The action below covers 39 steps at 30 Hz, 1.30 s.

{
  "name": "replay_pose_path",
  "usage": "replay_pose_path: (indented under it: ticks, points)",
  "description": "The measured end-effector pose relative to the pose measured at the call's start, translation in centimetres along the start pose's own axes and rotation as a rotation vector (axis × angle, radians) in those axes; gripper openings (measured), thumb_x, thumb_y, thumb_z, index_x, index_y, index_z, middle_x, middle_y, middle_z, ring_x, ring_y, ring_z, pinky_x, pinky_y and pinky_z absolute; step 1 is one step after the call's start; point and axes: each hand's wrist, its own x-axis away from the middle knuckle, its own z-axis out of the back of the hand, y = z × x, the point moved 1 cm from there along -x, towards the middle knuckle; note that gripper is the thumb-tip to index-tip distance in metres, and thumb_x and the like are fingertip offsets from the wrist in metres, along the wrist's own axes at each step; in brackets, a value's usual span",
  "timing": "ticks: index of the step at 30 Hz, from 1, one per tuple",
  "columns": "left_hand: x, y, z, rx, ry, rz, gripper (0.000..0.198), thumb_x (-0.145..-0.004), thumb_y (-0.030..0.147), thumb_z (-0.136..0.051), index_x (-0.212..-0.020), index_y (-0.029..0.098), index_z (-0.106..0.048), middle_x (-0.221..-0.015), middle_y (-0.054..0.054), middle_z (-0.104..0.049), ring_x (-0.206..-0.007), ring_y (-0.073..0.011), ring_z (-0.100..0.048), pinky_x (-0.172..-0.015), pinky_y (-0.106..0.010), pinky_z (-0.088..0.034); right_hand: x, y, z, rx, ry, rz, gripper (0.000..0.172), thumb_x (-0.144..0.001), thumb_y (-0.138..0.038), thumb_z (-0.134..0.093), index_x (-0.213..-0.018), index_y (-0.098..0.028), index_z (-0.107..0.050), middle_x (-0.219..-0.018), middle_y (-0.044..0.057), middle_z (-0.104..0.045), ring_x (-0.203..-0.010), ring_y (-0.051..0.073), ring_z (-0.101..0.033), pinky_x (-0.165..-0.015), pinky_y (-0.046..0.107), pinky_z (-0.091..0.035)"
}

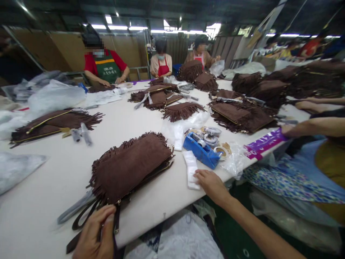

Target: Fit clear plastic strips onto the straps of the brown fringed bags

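Note:
A brown suede fringed bag lies on the white table in front of me. My left hand is closed on the bag's dark brown strap at the table's near edge. My right hand rests on a small white folded packet near the table edge, with the fingers bent down onto it. A blue tape dispenser stands just beyond the right hand.
More fringed bags lie across the table. Tape rolls and clear plastic bags are scattered about. Three aproned people sit at the far side. A co-worker's arm reaches in from the right, on a purple strip.

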Motion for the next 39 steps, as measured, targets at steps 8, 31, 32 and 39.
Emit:
replay_pose_path:
  ticks: [8,31,32,39]
  points:
    - [-0.1,6.3,-7.5,0.233,-0.388,-0.018,0.02,-0.09,0.035,-0.049,-0.098,0.024,-0.063,-0.102,-0.003,-0.066,-0.098,-0.0209,-0.062,-0.088,-0.033,-0.046,-0.8,1.7,-0.9,-0.318,0.056,-0.183,0.015,-0.092,-0.023,-0.049,-0.086,-0.021,-0.063,-0.085,0.001,-0.068,-0.081,0.017,-0.062,-0.071,0.027,-0.041]
    - [-0.4,12.5,-16.8,0.354,-0.691,0.02,0.02,-0.091,0.025,-0.042,-0.09,0.023,-0.062,-0.091,-0.003,-0.065,-0.087,-0.02,-0.061,-0.077,-0.031,-0.044,-0.4,3.0,-2.2,-0.593,0.13,-0.25,0.016,-0.082,-0.027,-0.065,-0.072,-0.019,-0.056,-0.073,-0.001,-0.058,-0.069,0.015,-0.055,-0.062,0.025,-0.039]
    - [-0.5,12.6,-17.0,0.343,-0.67,0.015,0.02,-0.091,0.025,-0.042,-0.092,0.022,-0.062,-0.093,-0.004,-0.065,-0.089,-0.0202,-0.061,-0.078,-0.032,-0.045,-0.5,3.1,-2.5,-0.654,0.111,-0.288,0.018,-0.082,-0.029,-0.065,-0.071,-0.019,-0.056,-0.07,-0.002,-0.058,-0.065,0.014,-0.055,-0.059,0.025,-0.038]
    - [-0.7,14.0,-18.8,0.37,-0.609,-0.115,0.029,-0.091,0.026,-0.042,-0.116,0.025,-0.057,-0.115,-0.006,-0.061,-0.102,-0.0198,-0.058,-0.088,-0.034,-0.047,1.4,6.0,1.1,-0.679,0.17,-0.257,0.026,-0.095,-0.035,-0.045,-0.1,-0.023,-0.067,-0.093,0.002,-0.07,-0.084,0.018,-0.065,-0.075,0.028,-0.049]
